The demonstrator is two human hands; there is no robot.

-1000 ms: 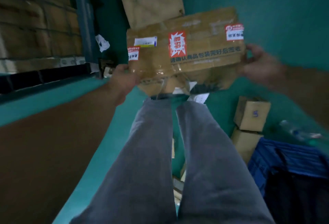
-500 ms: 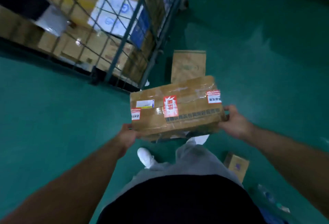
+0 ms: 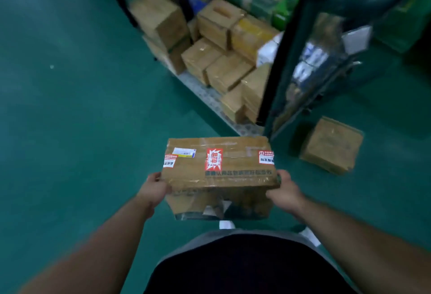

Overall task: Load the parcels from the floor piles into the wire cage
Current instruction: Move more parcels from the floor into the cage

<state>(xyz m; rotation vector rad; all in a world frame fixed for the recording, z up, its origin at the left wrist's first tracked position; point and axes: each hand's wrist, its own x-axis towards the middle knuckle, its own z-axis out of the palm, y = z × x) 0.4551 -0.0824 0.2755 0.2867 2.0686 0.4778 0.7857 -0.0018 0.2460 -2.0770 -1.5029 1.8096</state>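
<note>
A flat brown cardboard parcel [image 3: 219, 165] with red and white stickers is held level in front of my waist. My left hand [image 3: 154, 190] grips its left end and my right hand [image 3: 285, 192] grips its right end. Ahead stands the wire cage [image 3: 272, 79] with a dark upright post and a grey base plate. Several brown boxes [image 3: 217, 65] are stacked inside it, with coloured cartons behind them. The cage's open side faces me, just beyond the parcel.
One loose brown box [image 3: 331, 144] lies on the green floor to the right of the cage post. A wire side panel [image 3: 326, 65] of the cage stands at the right. Green floor [image 3: 70, 107] stretches to the left.
The view has swung towards the cage's open front, which is now much nearer. The parcel stays in both hands and has come level; the loose box now lies at the right.
</note>
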